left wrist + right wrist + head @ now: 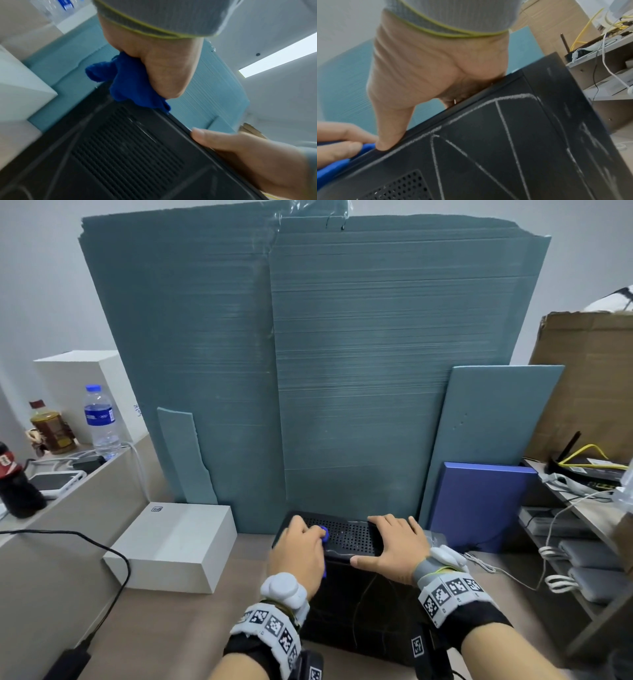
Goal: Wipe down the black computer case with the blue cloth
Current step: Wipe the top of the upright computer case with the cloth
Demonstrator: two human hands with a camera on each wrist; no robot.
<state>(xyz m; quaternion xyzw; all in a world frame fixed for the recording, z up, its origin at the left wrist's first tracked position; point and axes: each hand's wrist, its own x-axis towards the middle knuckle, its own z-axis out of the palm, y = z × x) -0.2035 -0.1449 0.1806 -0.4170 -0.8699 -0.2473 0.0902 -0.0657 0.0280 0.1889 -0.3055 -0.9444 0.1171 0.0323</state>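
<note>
The black computer case [346,537] stands on the floor in front of me, its perforated top up and white chalk-like lines [503,121] drawn on its side. My left hand [301,546] grips the bunched blue cloth [130,86] and presses it on the left part of the case top [130,146]. A bit of the blue cloth [324,534] shows past the fingers. My right hand [394,546] lies flat on the right part of the top, thumb [392,127] over the near edge of the case [488,148].
Tall teal foam boards [308,354] lean behind the case. A white box [171,546] sits to the left, a blue box [479,505] to the right. Shelves with cables and devices [582,508] stand at far right. Bottles [101,419] are on a ledge at left.
</note>
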